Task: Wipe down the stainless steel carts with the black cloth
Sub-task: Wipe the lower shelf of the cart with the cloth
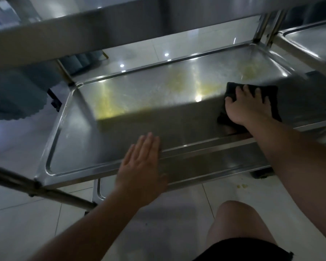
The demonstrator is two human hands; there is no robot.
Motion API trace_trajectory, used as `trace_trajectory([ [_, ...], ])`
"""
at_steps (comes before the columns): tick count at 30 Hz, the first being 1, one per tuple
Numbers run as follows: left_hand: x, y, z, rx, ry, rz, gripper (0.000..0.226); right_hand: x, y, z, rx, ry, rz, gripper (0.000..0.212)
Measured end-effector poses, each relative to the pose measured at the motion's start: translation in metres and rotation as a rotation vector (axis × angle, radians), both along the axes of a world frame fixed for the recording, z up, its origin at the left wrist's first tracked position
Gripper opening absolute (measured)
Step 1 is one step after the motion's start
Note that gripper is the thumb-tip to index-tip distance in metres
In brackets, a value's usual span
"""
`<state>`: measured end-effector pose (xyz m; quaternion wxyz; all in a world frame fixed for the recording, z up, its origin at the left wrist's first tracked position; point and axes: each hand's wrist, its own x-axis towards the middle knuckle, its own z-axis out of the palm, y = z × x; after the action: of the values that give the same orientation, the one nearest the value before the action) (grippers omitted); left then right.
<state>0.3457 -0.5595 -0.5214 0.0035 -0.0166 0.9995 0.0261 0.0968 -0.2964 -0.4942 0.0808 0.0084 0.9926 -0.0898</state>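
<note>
A stainless steel cart's lower shelf (pixel 120 102) fills the middle of the head view, a shallow tray with yellowish smears toward its far right. My right hand (pixel 247 104) presses the black cloth (pixel 271 97) flat on the shelf's right part, fingers spread over it. My left hand (pixel 141 168) lies flat on the shelf's near rim, fingers straight and together, holding nothing. The cart's upper shelf (pixel 83 27) runs overhead across the top of the view.
A second steel cart (pixel 312 40) stands at the right, close beside the first. A cart handle bar (pixel 36 185) crosses the lower left. A blue scalloped object (pixel 17 95) is at the left. My bare knee (pixel 239 221) hovers over the tiled floor, with yellow crumbs (pixel 242 186) near the caster.
</note>
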Motion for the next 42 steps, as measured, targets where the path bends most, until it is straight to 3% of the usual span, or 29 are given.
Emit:
trace_trajectory([
  [2, 0.019, -0.022, -0.003, -0.027, 0.012, 0.115, 0.11, 0.008, -0.022, -0.002, 0.013, 0.0, 0.04, 0.072],
  [6, 0.022, -0.022, -0.009, 0.004, 0.05, 0.13, 0.109, 0.032, -0.096, -0.002, -0.007, 0.004, 0.219, 0.074],
  [12, 0.021, -0.026, -0.01, 0.022, 0.018, 0.127, 0.111, 0.079, -0.205, -0.002, -0.029, 0.033, 0.74, 0.071],
  [15, 0.021, -0.028, -0.007, 0.049, 0.012, 0.099, 0.112, 0.073, -0.188, -0.003, -0.035, 0.032, 0.703, 0.072],
  [20, 0.023, -0.047, 0.004, 0.2, 0.012, 0.063, 0.108, 0.042, -0.115, -0.009, 0.003, 0.046, 0.319, 0.076],
  [25, 0.065, -0.118, 0.003, 0.041, 0.063, 0.314, 0.108, 0.04, -0.113, -0.011, 0.028, 0.013, 0.175, 0.077],
  [28, 0.076, -0.134, -0.001, 0.082, 0.056, 0.381, 0.112, 0.054, -0.144, -0.009, 0.014, 0.005, 0.12, 0.076],
  [32, 0.074, -0.128, -0.005, 0.099, 0.092, 0.392, 0.112, 0.097, -0.228, -0.008, -0.023, 0.047, 0.269, 0.077],
  [38, 0.076, -0.129, -0.004, 0.11, 0.093, 0.379, 0.111, 0.145, -0.336, -0.006, -0.075, 0.072, 0.721, 0.072],
  [40, 0.078, -0.131, -0.004, 0.126, 0.1, 0.371, 0.11, 0.136, -0.329, -0.009, -0.063, 0.068, 0.757, 0.072],
  [42, 0.079, -0.132, -0.006, 0.132, 0.108, 0.366, 0.109, 0.118, -0.304, -0.012, -0.051, 0.085, 0.646, 0.074],
])
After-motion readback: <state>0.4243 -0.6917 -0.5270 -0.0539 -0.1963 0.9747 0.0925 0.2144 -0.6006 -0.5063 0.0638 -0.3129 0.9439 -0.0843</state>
